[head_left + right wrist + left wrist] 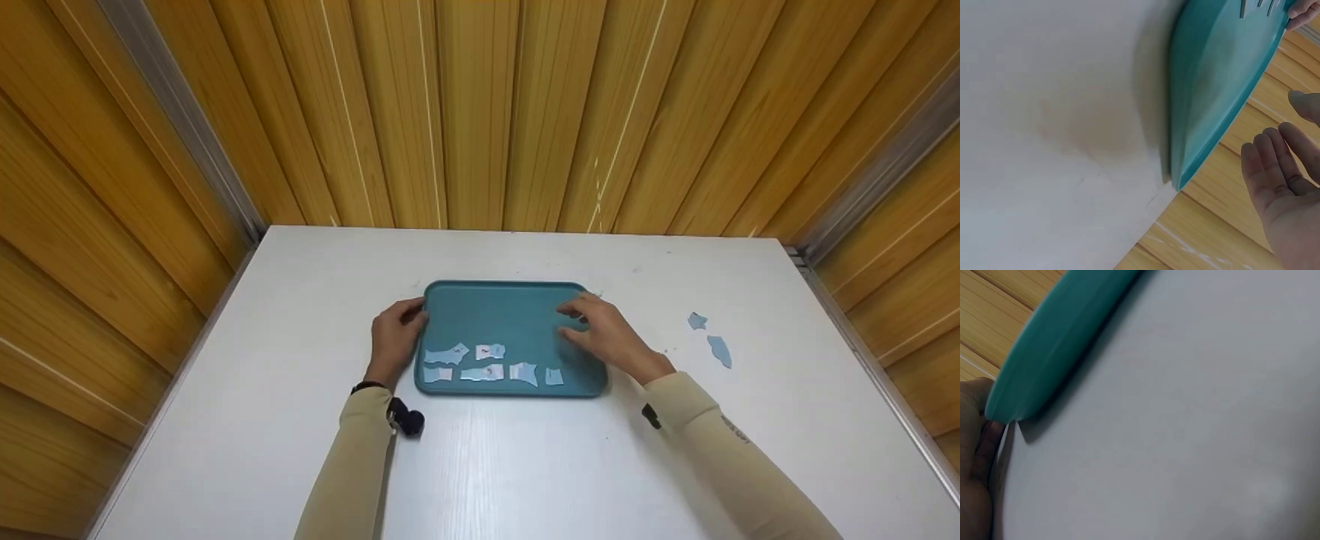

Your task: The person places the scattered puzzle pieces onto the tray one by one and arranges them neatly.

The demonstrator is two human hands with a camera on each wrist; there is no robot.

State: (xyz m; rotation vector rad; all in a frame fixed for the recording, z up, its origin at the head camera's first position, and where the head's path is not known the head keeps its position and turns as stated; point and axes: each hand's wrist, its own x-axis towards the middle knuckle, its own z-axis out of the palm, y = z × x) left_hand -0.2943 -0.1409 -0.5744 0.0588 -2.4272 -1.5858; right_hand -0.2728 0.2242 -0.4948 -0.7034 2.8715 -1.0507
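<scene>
A teal tray point(510, 315) lies on the white table. Light-blue irregular pieces, like torn paper, sit in two rows on its near side; one is a wavy-edged piece point(447, 354), another a small printed piece point(490, 351). My left hand point(396, 334) holds the tray's left rim, with fingers at the edge in the left wrist view. My right hand point(609, 331) hovers over the tray's right side, fingers and thumb apart with nothing between them. In the right wrist view that hand point(1292, 191) shows loosely bent fingers, and the left hand point(1303, 12) is at the far rim.
To the right of the tray, a star-like blue piece point(697, 321) and a longer blue piece point(719, 352) lie on the white table point(525, 465). Yellow wood-patterned walls point(480, 112) stand behind and at both sides.
</scene>
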